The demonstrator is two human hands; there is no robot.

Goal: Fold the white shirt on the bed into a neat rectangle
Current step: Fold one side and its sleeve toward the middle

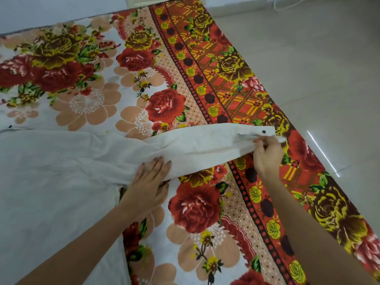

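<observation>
The white shirt (51,171) lies spread over the left half of the bed, wrinkled. Its long sleeve (205,142) stretches out to the right across the floral sheet, ending in a cuff with a dark button (263,132). My left hand (150,182) lies flat, fingers apart, pressing on the sleeve where it joins the shirt body. My right hand (267,155) pinches the cuff end and holds the sleeve taut, slightly lifted off the sheet.
The bed wears a floral sheet (195,204) with red roses and an orange patterned border. Its right edge (320,161) runs diagonally, with pale tiled floor (318,64) beyond. A white wall (51,11) stands behind the bed's far edge.
</observation>
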